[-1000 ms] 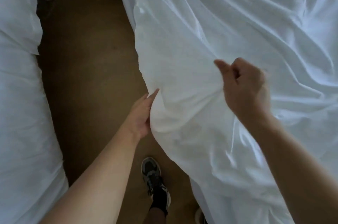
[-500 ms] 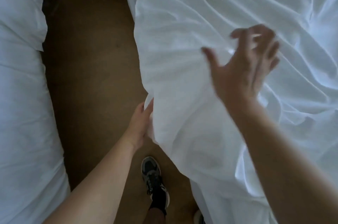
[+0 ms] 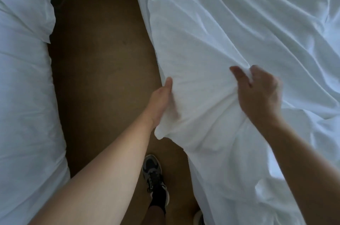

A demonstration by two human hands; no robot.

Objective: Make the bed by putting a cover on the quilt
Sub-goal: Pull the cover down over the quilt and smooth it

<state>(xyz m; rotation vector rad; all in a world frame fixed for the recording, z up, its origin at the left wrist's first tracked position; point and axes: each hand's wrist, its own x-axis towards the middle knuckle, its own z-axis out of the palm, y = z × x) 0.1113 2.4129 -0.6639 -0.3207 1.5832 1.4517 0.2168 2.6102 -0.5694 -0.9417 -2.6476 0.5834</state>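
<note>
head: left hand (image 3: 161, 102), right hand (image 3: 257, 96), cover (image 3: 211, 31)

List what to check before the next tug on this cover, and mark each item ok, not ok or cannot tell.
1. Left hand grips the cover at its hanging edge: ok, thumb on top, fingers hidden under the cloth.
2. Right hand holds a bunched fold of the cover: ok, fingers curled into it.
3. Quilt corner seated inside the cover's corner: cannot tell, only white cloth shows.
4. Cover lying smooth over the bed: not ok, creased all across.
5. Hanging cloth off the floor: cannot tell.
6. Shoe off the cloth: ok, it stands on the floor beside it.
</note>
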